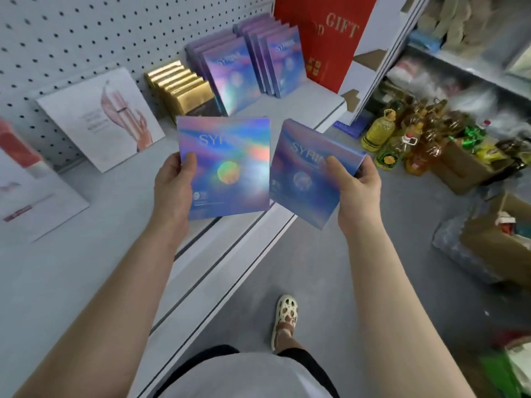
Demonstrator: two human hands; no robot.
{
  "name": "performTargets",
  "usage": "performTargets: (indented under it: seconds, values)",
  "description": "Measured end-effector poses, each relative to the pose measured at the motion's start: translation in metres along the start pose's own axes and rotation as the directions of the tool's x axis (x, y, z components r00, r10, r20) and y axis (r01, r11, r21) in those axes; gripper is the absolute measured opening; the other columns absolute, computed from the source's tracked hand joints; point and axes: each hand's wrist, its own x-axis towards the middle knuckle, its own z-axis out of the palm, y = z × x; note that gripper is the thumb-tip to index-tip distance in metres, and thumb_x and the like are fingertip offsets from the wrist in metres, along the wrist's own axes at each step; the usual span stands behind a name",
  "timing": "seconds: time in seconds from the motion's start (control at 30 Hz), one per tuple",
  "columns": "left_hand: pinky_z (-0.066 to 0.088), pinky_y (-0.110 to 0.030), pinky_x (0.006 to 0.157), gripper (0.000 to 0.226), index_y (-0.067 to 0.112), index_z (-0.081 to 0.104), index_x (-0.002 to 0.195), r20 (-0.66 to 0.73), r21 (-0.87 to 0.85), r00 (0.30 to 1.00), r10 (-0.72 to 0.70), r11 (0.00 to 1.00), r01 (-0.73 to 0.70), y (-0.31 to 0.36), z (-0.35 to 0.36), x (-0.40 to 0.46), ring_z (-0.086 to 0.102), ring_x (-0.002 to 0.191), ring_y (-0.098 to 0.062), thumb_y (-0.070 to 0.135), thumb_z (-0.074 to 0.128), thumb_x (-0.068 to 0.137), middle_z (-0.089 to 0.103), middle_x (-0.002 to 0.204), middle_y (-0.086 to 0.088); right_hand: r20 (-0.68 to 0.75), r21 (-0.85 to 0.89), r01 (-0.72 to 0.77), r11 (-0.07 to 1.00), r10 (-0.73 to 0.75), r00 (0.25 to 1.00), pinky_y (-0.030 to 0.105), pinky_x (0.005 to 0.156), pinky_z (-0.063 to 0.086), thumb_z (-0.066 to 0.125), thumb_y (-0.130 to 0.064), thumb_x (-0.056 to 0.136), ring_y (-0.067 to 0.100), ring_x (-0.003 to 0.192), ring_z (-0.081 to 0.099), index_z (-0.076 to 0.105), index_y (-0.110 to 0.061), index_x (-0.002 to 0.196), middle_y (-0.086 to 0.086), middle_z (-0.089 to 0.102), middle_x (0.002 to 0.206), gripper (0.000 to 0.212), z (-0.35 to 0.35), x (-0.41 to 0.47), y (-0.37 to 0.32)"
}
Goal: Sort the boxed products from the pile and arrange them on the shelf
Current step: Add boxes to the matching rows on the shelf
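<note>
Oil bottles [378, 133], yellow, clustered on the grey floor [402, 239] beside an open cardboard carton [459, 170] holding green and yellow packets. Second cardboard carton [494, 245] nearer, at right edge. One perforated cream shoe [285, 317], on the floor below.

We hold two shiny blue-purple boxes. The box in our left hand [175, 182] shows "SYRI" in pale letters near its top [227, 168]; the thumb does not cover it, but glare hides the rest. The box in our right hand [359, 191] reads "SYRI" too [304, 173], its end under the thumb. A matching box standing on the shelf [284, 64] shows a blurred word beginning "SY". The tall red box behind [324, 38] says "GIFT" in gold.
</note>
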Motion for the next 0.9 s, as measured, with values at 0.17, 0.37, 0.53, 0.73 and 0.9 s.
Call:
performTargets:
  seconds: [0.17, 0.37, 0.53, 0.73, 0.9]
  values:
    - [0.049, -0.043, 0.085, 0.016, 0.023, 0.064, 0.083, -0.177, 0.002, 0.983, 0.042, 0.999, -0.042, -0.003, 0.053, 0.038, 0.060, 0.087, -0.020, 0.033, 0.055, 0.092, 0.067, 0.095, -0.003, 0.162, -0.095, 0.006, 0.996, 0.009, 0.987, 0.053, 0.090, 0.056, 0.074, -0.019, 0.085, 0.030, 0.099, 0.069, 0.064, -0.024, 0.102, 0.003, 0.073, 0.103, 0.021, 0.001, 0.105, -0.011]
    - [0.048, -0.030, 0.081, 0.016, 0.026, 0.063, 0.085, -0.357, 0.041, 0.928, 0.102, 0.995, -0.093, -0.004, 0.082, 0.072, 0.062, 0.083, -0.010, 0.027, 0.053, 0.097, 0.068, 0.088, 0.010, 0.376, -0.078, 0.012, 0.997, 0.018, 0.926, 0.054, 0.090, 0.055, 0.074, -0.024, 0.079, 0.030, 0.098, 0.069, 0.062, -0.024, 0.100, 0.004, 0.071, 0.102, 0.024, 0.044, 0.211, -0.019]
    - [0.046, -0.013, 0.068, 0.016, 0.024, 0.060, 0.090, -0.475, 0.071, 0.869, 0.141, 0.990, -0.122, 0.000, 0.090, 0.104, 0.059, 0.072, 0.004, 0.018, 0.050, 0.100, 0.067, 0.078, 0.021, 0.550, -0.080, 0.113, 0.990, -0.051, 0.834, 0.036, 0.076, 0.051, 0.075, -0.020, 0.078, 0.019, 0.084, 0.061, 0.059, -0.010, 0.103, 0.009, 0.065, 0.093, 0.031, 0.093, 0.271, -0.012]
    - [0.047, -0.031, 0.081, 0.019, 0.013, 0.061, 0.107, -0.503, 0.114, 0.848, 0.165, 0.986, -0.124, 0.005, 0.089, 0.126, 0.058, 0.088, -0.011, 0.028, 0.053, 0.099, 0.065, 0.099, 0.003, 0.714, -0.164, 0.261, 0.951, -0.068, 0.697, 0.036, 0.072, 0.048, 0.076, -0.023, 0.075, 0.016, 0.078, 0.057, 0.060, -0.020, 0.102, 0.001, 0.064, 0.087, 0.032, 0.153, 0.325, -0.003]
    - [0.047, -0.027, 0.075, 0.015, 0.014, 0.061, 0.104, -0.575, 0.117, 0.802, 0.160, 0.987, -0.112, 0.004, 0.100, 0.134, 0.060, 0.085, -0.009, 0.026, 0.054, 0.098, 0.066, 0.096, 0.004, 0.851, -0.185, 0.280, 0.942, 0.011, 0.526, 0.015, 0.056, 0.044, 0.075, -0.011, 0.083, 0.009, 0.067, 0.055, 0.056, -0.017, 0.105, 0.003, 0.061, 0.086, 0.030, 0.193, 0.360, 0.003]
